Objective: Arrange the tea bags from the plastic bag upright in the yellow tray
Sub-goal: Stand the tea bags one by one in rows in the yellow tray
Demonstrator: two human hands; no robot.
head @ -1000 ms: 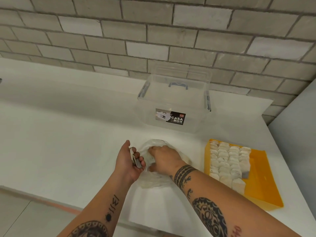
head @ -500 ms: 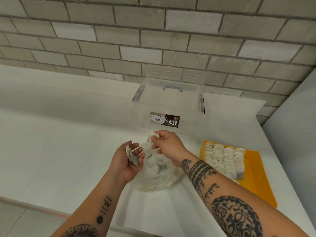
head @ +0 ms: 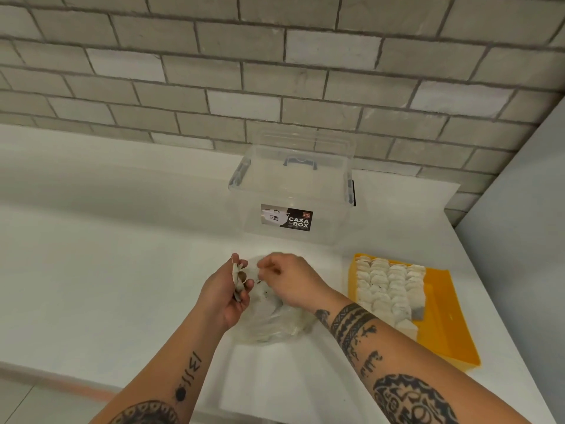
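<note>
- Since half a second ago, the right hand [head: 289, 278] has dropped to meet the left hand [head: 224, 296] over the plastic bag [head: 275, 321].
- White counter [head: 122, 270] carries everything, with a clear lidded box [head: 293, 185] at the back.
- Yellow tray [head: 443, 319] lies to the right, with rows of tea bags [head: 388, 289] upright in its left part.
- Plastic bag lies crumpled under both hands.
- Left thumb and curled fingers grip a small stack of tea bags [head: 240, 281].
- Right fingertips are drawn together beside that stack. Whether they pinch anything is too blurred to tell.
</note>
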